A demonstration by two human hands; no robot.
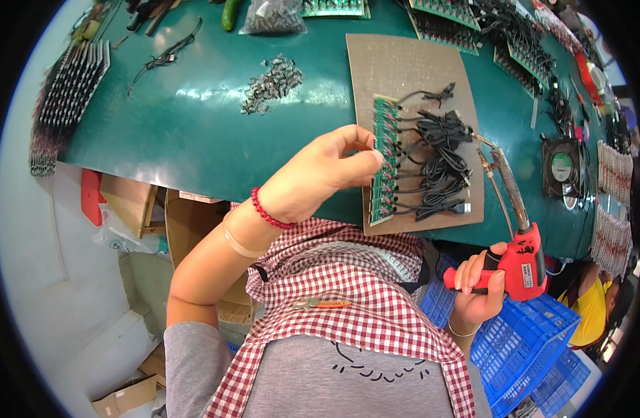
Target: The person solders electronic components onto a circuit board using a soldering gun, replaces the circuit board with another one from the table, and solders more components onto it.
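In my right hand (479, 287) is a red soldering gun (525, 268), gripped by its handle. Its long metal barrel points up and away, and the tip is close to the bundled black cables (442, 157). The fingers of my left hand (334, 166) are pinched together at the left edge of a narrow green circuit board (385, 184); whatever lies between them is hidden. Wires with black sheaths run from the board's right side into the cables. Board and cables rest on a brown sheet (372, 66) upon the green table (194, 129).
A pile of small components (272, 83) lies beyond my left hand, with a plastic bag of parts (275, 15) behind it. Stacked boards (69, 97) stand far left. At the right are a black fan (562, 167), blue crates (518, 341) and a person in yellow (590, 313).
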